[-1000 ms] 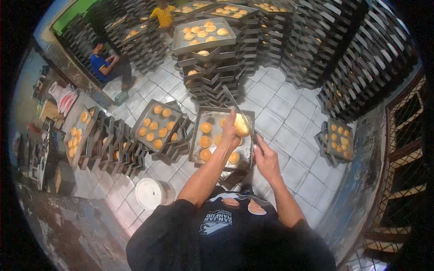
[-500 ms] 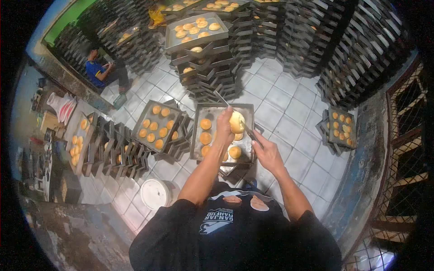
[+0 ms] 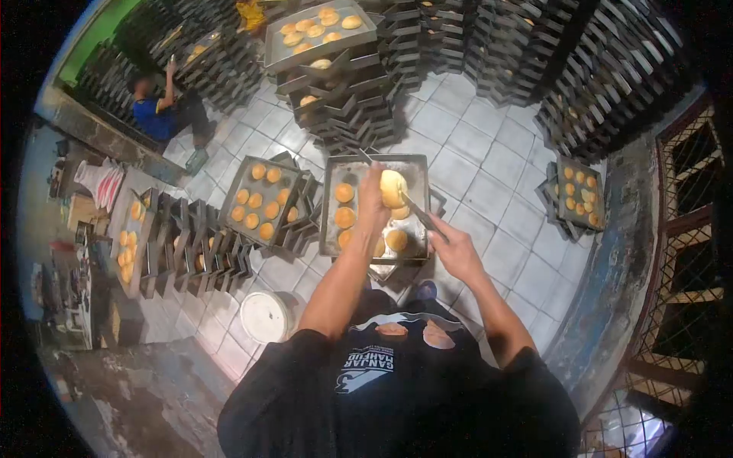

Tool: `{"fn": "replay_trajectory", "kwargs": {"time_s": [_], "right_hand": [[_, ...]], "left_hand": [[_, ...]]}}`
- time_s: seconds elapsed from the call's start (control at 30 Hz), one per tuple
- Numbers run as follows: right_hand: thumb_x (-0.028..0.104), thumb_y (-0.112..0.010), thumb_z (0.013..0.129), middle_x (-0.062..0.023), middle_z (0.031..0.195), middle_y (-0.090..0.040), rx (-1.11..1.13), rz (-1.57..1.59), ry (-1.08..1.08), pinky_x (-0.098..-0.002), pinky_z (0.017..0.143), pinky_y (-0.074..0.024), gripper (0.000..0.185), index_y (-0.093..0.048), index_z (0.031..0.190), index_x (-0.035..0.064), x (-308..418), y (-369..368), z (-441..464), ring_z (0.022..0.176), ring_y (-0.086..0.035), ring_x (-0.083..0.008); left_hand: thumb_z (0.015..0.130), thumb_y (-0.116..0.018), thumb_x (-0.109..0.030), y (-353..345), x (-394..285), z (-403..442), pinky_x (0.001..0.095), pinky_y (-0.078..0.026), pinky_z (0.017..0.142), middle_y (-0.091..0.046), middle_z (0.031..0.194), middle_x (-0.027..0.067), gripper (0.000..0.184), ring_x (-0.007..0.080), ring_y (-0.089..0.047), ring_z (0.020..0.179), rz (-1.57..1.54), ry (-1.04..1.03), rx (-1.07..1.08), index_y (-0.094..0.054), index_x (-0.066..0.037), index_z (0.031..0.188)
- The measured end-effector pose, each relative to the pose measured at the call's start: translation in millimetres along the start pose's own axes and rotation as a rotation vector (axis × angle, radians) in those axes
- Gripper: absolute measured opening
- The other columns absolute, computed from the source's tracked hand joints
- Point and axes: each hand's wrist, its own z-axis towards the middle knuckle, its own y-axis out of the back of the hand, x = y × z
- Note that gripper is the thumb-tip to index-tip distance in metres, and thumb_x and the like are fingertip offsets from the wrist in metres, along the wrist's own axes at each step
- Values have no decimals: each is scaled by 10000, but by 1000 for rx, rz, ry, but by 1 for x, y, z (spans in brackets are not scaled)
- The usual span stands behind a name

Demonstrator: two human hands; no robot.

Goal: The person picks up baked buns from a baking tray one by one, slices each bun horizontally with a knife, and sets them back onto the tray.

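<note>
Over a metal tray (image 3: 416, 258) of round golden buns, my left hand (image 3: 373, 200) holds a bun (image 3: 393, 188) whose pale side faces up. My right hand (image 3: 456, 250) is closed round the handle of a long knife (image 3: 416, 211). The blade runs up and left to the bun, and its tip shows beyond my left hand. Part of the blade is hidden by the bun and my left hand. Several buns (image 3: 344, 192) lie in the tray below my hands.
A tall stack of trays (image 3: 366, 34) stands ahead. More bun trays (image 3: 260, 199) are at the left, and a small stack (image 3: 579, 192) is at the right. A white bucket (image 3: 263, 317) stands lower left. A person in blue (image 3: 155, 118) sits at the upper left, one arm raised.
The bun has moved slightly left and up in view, with both hands following. The knife now lies more slanted. The seated person has raised an arm. The whole view has shifted a little.
</note>
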Motion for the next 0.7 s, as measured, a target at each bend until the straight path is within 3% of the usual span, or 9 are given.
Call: {"fn": "replay_trajectory", "kwargs": {"time_s": [0.17, 0.27, 0.33, 0.43, 0.5, 0.6, 0.7], "right_hand": [[210, -592, 1017, -39, 754, -639, 33, 94, -141, -284, 738, -507, 483, -524, 1435, -24, -27, 4, -22, 739, -594, -110], [216, -594, 1019, -38, 746, -638, 5, 112, -120, -273, 726, -500, 487, -521, 1441, -17, -31, -18, 11, 735, -585, -105], [224, -595, 1019, -33, 742, -638, 11, 67, -119, -272, 718, -497, 495, -516, 1448, -10, -28, -23, 32, 725, -575, -103], [240, -589, 1019, -28, 734, -636, 56, 75, -159, -274, 715, -495, 504, -515, 1450, -10, -33, -21, 41, 718, -566, -101], [250, -598, 1006, -115, 746, -676, 87, 39, -161, -304, 747, -525, 500, -521, 1467, 73, -40, -10, 26, 739, -647, -146], [235, -596, 1009, -103, 747, -657, 94, 120, -245, -294, 743, -520, 497, -516, 1470, 66, -65, -3, 9, 737, -634, -130], [229, -596, 1013, -68, 784, -653, 94, 209, -250, -292, 724, -516, 487, -524, 1462, 56, -98, -28, 29, 739, -618, -115]], "left_hand": [[937, -648, -583, 20, -3, 15, 401, -575, 665, -672, 874, 56, 501, 213, -678, 764, -31, 71, -1, -614, -91, 1025], [941, -619, -615, 8, 26, 4, 386, -573, 705, -674, 878, 48, 540, 205, -681, 795, -48, 110, -61, -612, -87, 1056], [993, -580, -560, 4, 34, 1, 364, -569, 722, -656, 971, 62, 507, 188, -661, 848, -29, 192, -70, -588, -68, 1118], [991, -538, -604, 11, 26, 24, 394, -567, 759, -660, 958, 61, 546, 198, -666, 859, -13, 177, -110, -589, -77, 1128], [980, -499, -659, 26, 21, 41, 413, -564, 816, -664, 970, 60, 604, 210, -663, 902, -22, 178, -77, -588, -85, 1145], [1029, -460, -591, 35, 19, 50, 442, -583, 764, -658, 934, 70, 541, 222, -675, 856, -138, 236, -129, -578, -73, 1126], [1009, -454, -639, 28, 44, 44, 426, -576, 802, -676, 986, 61, 585, 221, -675, 878, -146, 302, -189, -579, -85, 1154]]}}
